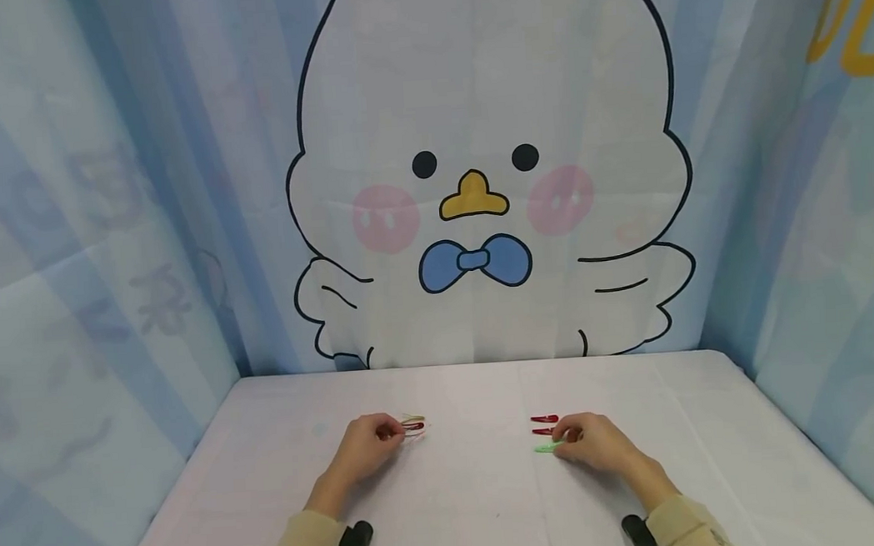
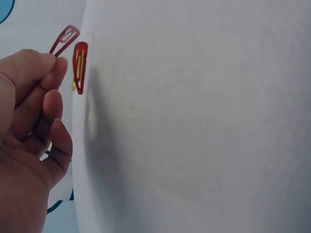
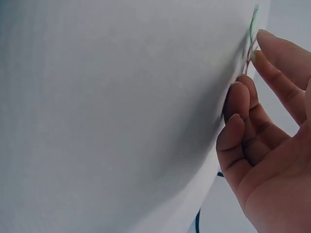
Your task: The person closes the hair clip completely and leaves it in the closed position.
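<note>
My left hand (image 1: 368, 446) pinches a red snap hair clip (image 2: 67, 35) between thumb and index finger, its rounded end pointing away. Right beside it lies another red snap clip (image 2: 80, 68), with a yellow clip (image 2: 74, 86) mostly hidden behind. On the other side, the thumb and index finger of my right hand (image 1: 596, 443) grip the near end of a green hair clip (image 1: 545, 448). Two red clips lie just beyond it, a far one (image 1: 543, 418) and a nearer one (image 1: 543, 431) partly covered by the fingers.
The white table (image 1: 481, 496) stretches between and around both hands. Behind its far edge hangs a curtain (image 1: 485, 320) with a cartoon bird, and blue-white fabric walls stand at both sides. Black wrist devices (image 1: 356, 538) show beside the sleeves.
</note>
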### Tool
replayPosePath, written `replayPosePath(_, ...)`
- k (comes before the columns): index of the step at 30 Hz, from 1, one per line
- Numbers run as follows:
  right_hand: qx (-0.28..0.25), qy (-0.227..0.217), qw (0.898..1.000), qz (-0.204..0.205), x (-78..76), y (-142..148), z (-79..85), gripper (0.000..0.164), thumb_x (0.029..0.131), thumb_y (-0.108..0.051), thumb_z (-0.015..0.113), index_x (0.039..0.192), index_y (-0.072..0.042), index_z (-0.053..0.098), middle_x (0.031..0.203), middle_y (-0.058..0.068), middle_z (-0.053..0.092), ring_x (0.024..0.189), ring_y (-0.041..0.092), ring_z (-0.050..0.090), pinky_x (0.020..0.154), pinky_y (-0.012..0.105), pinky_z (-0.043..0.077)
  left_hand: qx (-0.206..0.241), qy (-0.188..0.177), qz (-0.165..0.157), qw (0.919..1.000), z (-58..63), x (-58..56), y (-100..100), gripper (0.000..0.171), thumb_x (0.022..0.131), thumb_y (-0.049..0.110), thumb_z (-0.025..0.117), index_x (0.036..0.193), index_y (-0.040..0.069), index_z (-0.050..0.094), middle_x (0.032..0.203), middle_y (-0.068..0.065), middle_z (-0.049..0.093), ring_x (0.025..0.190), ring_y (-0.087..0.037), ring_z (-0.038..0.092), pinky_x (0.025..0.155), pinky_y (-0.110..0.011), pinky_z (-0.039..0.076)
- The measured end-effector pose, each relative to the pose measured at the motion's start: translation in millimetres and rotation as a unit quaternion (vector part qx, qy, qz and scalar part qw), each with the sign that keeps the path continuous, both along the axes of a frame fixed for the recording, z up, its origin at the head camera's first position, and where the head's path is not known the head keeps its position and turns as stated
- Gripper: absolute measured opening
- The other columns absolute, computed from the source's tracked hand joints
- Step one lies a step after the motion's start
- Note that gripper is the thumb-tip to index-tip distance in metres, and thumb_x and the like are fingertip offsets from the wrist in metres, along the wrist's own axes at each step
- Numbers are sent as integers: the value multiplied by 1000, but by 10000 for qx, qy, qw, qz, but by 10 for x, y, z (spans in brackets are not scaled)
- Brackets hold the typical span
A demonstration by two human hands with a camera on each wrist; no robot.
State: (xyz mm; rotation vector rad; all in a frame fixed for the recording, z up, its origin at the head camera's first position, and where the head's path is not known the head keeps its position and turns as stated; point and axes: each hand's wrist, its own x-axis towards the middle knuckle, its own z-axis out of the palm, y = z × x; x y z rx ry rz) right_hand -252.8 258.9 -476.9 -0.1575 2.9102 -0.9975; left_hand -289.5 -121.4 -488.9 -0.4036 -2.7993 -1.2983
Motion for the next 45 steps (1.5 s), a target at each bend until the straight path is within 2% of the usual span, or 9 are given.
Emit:
replayPosePath(8, -170, 418, 9990, -70, 18, 4, 156, 7, 89, -14, 76, 95, -14, 71, 80, -1, 56, 74, 18, 51, 65, 34, 43, 515, 197, -286, 9981, 72, 6, -24, 6, 90, 6, 74, 91, 10, 70, 82, 5, 63, 78, -15, 55, 66, -30, 46)
replayPosePath(13, -304, 806, 9962, -82, 61, -51, 234, 7, 90, -12, 75, 96, -14, 72, 80, -3, 57, 72, 16, 51, 64, 30, 44, 785, 44, -419, 9960, 128, 45, 23, 5, 91, 7, 74, 92, 10, 69, 84, 4, 64, 82, -17, 57, 70, -33, 48)
replayPosePath(18, -564, 1024, 9931, 8, 127, -152, 262, 6, 91, -10, 74, 95, -15, 72, 81, -5, 59, 72, 14, 53, 61, 28, 45, 1016, -194, -557, 9931, 171, 122, 59, 5, 92, 8, 73, 95, 8, 69, 86, 2, 65, 83, -19, 58, 69, -31, 50)
replayPosePath(25, -721, 1355, 9881, 109, 175, -292, 362, 7, 91, -8, 74, 96, -14, 72, 79, -8, 60, 71, 13, 54, 58, 27, 45, 1411, -228, -867, 9859, 245, 186, 161, 6, 92, 8, 73, 96, 6, 70, 87, -1, 67, 81, -19, 59, 68, -29, 49)
replayPosePath(30, -852, 1398, 9862, 258, 166, -381, 451, 7, 92, -10, 74, 98, -13, 72, 82, -8, 61, 72, 13, 54, 60, 27, 46, 1700, -316, -909, 9807, 299, 196, 249, 6, 92, 9, 73, 96, 5, 70, 87, -1, 68, 80, -18, 58, 67, -28, 48)
replayPosePath(37, -996, 1494, 9827, 460, 190, -497, 479, 8, 92, -9, 73, 100, -11, 72, 83, -8, 62, 67, 10, 54, 60, 26, 46, 1998, -405, -1115, 9726, 358, 234, 340, 6, 94, 7, 71, 98, 3, 71, 89, -3, 68, 80, -18, 58, 70, -29, 49)
replayPosePath(45, -977, 1699, 9791, 541, 212, -621, 474, 10, 90, -9, 76, 99, -12, 73, 85, -10, 62, 72, 10, 53, 64, 26, 47, 2075, -471, -1140, 9704, 372, 248, 398, 6, 94, 6, 70, 100, 3, 71, 91, -3, 69, 80, -18, 59, 71, -30, 49)
